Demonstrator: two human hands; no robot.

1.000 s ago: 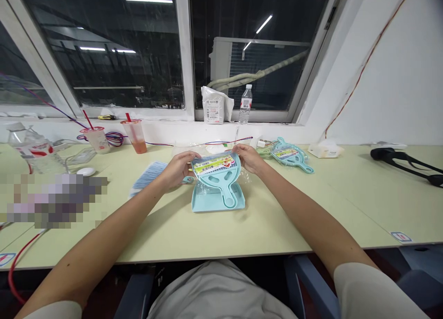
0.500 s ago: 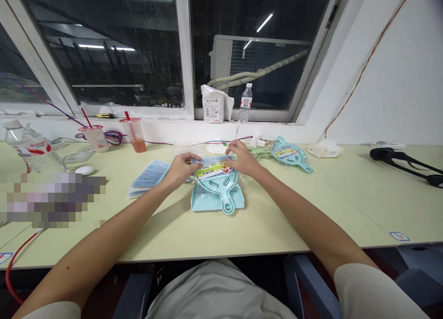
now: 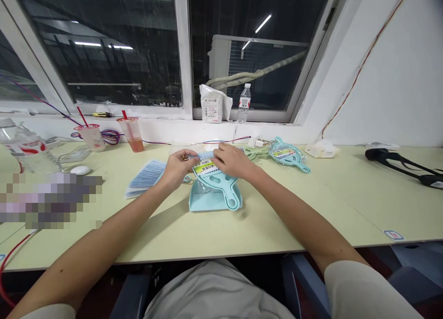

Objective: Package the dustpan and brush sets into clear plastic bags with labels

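A light-blue plastic brush-and-dustpan set (image 3: 216,193) in a clear bag lies on the pale green table (image 3: 207,231) in front of me. A colourful label card (image 3: 206,165) sits at its far end. My left hand (image 3: 178,167) pinches the top left corner of the bag's flap. Over the top of the bag, on its right side, my right hand (image 3: 232,161) rests with its fingers pressed down on the flap.
A stack of blue-printed cards (image 3: 145,177) lies to the left. More bagged sets (image 3: 289,154) lie at the right. Two drink cups (image 3: 130,133), a water bottle (image 3: 243,103), a white pouch (image 3: 212,104), a tissue pack (image 3: 320,149) and a black object (image 3: 403,164) stand around.
The bagged set has been lowered from tilted up to flat on the table. Both hands moved together along the top flap; the right hand has slid left over it.
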